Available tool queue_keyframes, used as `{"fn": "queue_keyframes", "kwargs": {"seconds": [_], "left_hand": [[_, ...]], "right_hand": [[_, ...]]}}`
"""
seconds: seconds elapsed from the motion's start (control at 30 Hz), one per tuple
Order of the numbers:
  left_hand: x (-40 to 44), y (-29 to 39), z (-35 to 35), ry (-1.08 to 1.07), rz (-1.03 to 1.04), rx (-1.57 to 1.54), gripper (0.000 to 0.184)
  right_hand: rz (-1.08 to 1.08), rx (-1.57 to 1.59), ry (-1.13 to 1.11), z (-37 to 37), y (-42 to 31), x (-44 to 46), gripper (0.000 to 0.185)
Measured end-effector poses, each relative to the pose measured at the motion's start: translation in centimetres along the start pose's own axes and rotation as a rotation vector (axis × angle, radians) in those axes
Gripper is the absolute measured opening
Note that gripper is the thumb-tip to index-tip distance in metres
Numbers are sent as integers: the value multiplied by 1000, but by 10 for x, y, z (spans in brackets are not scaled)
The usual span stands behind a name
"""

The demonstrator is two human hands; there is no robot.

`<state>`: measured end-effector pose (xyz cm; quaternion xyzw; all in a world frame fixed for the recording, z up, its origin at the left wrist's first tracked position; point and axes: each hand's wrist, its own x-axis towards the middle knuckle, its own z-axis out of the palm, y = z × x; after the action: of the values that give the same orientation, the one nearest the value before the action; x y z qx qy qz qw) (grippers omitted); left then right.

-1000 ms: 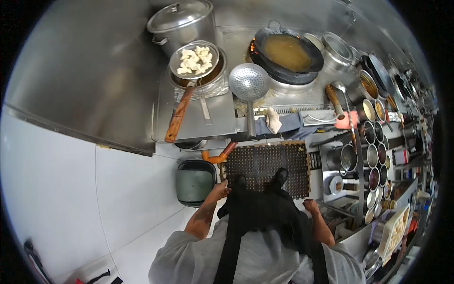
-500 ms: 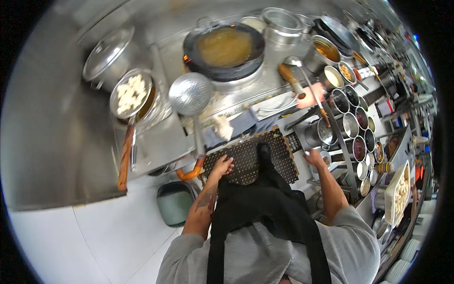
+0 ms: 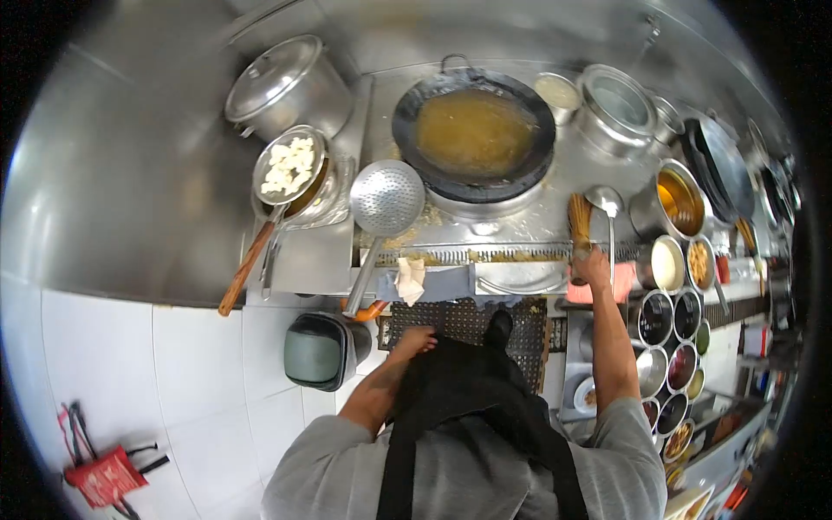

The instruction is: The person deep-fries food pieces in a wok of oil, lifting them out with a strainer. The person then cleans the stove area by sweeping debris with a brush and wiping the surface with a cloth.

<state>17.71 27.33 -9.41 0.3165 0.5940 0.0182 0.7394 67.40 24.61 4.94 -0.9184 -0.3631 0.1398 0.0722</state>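
Note:
My right hand [image 3: 593, 268] is closed around the lower end of a bamboo wok brush [image 3: 579, 218] at the stove's front edge. Just right of that brush lies a ladle [image 3: 605, 201], its handle running down beside my hand. My left hand [image 3: 417, 341] hangs low beside the apron, fingers curled, with nothing visible in it. A large wok [image 3: 533, 165] of yellowish liquid sits on the burner. Left of it, a perforated skimmer [image 3: 387, 198] rests with its handle over the counter edge. A strainer [image 3: 276, 192] with white pieces lies across a pot.
A lidded pot [image 3: 276, 85] stands at the back left. To the right are a pot of orange liquid [image 3: 679, 201] and several round containers [image 3: 656, 318]. A crumpled cloth [image 3: 410, 280] lies on the front rail. A bin [image 3: 315, 351] stands on the floor beside a rubber mat [image 3: 433, 319].
My right hand has moved from beside the right-hand containers up to the wok brush and closed on it. The view has turned toward the stove. My left hand remains low, fingers curled.

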Motion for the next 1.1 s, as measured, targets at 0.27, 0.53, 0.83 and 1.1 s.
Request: {"fn": "queue_keyframes", "kwargs": {"seconds": [0.27, 0.53, 0.83, 1.1], "left_hand": [[-139, 165, -105, -180, 202, -841, 59], [-161, 169, -105, -316, -7, -1045, 22], [-155, 164, -99, -569, -71, -1360, 16], [-158, 157, -91, -427, -42, -1319, 14]], "right_hand": [[-198, -25, -166, -31, -37, 15, 51], [96, 1283, -725, -109, -98, -150, 62], [-312, 808, -632, -38, -409, -159, 66], [-481, -174, -163, 99, -644, 90, 40]]}}
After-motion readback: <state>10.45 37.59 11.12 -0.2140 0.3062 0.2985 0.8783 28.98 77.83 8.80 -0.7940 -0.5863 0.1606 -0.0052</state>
